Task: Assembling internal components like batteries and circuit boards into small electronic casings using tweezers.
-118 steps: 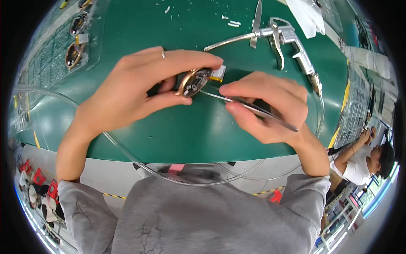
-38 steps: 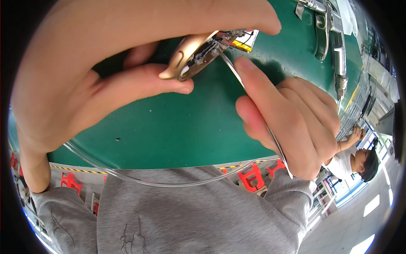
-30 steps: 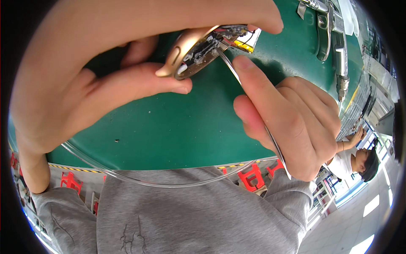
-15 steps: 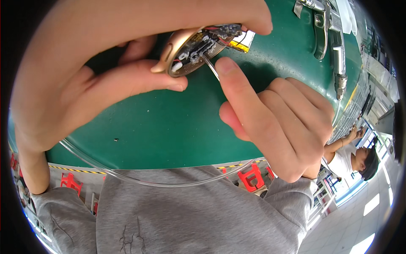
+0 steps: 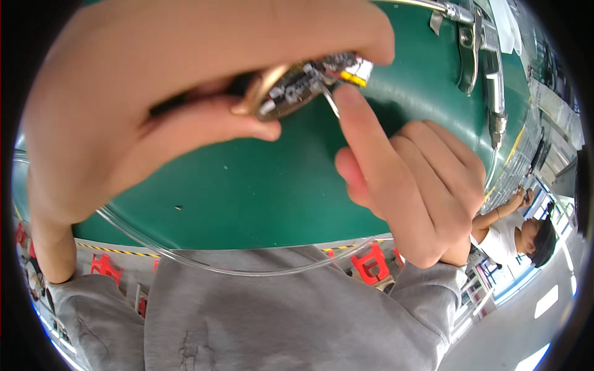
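Tabletop (image 5: pixel 278 191) beneath hands (image 5: pixel 417 185), stools (image 5: pixel 375 254) beyond

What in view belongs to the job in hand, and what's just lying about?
In the work:
round gold-rimmed device, in the left hand
thin metal tool, in the right hand
white-and-yellow piece at the device's edge

Apparently lying about:
silver air gun
clear tube

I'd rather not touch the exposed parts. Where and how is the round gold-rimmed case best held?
Likely hold the case by its gold rim, from the left, thumb on the near edge, fingers beyond, as the left hand does. Its open side, with the exposed parts, is turned rightward, toward the metal tool.
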Demonstrator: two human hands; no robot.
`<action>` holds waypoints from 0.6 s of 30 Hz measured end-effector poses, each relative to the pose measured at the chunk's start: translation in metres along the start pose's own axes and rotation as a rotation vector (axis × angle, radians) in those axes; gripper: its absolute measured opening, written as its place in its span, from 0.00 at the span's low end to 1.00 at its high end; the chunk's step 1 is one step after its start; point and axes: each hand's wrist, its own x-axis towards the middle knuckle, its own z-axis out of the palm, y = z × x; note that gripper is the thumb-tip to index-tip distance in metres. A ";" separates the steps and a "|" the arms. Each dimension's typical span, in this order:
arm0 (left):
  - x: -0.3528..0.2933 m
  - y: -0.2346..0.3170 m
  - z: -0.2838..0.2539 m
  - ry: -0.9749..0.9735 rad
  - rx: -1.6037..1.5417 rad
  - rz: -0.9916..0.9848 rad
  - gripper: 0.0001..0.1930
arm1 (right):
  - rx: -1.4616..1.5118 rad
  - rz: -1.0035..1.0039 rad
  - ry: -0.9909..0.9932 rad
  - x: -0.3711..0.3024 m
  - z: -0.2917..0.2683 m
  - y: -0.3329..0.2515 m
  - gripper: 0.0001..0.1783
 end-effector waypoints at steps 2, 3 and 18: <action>0.002 -0.003 -0.002 -0.026 0.020 0.048 0.23 | -0.007 0.005 -0.017 0.000 -0.004 -0.001 0.16; 0.003 -0.003 -0.003 -0.046 0.024 0.095 0.21 | -0.012 0.012 -0.050 0.001 -0.006 -0.004 0.15; -0.010 -0.024 0.036 0.274 -0.040 0.172 0.20 | -0.012 0.030 -0.051 0.005 -0.007 -0.006 0.14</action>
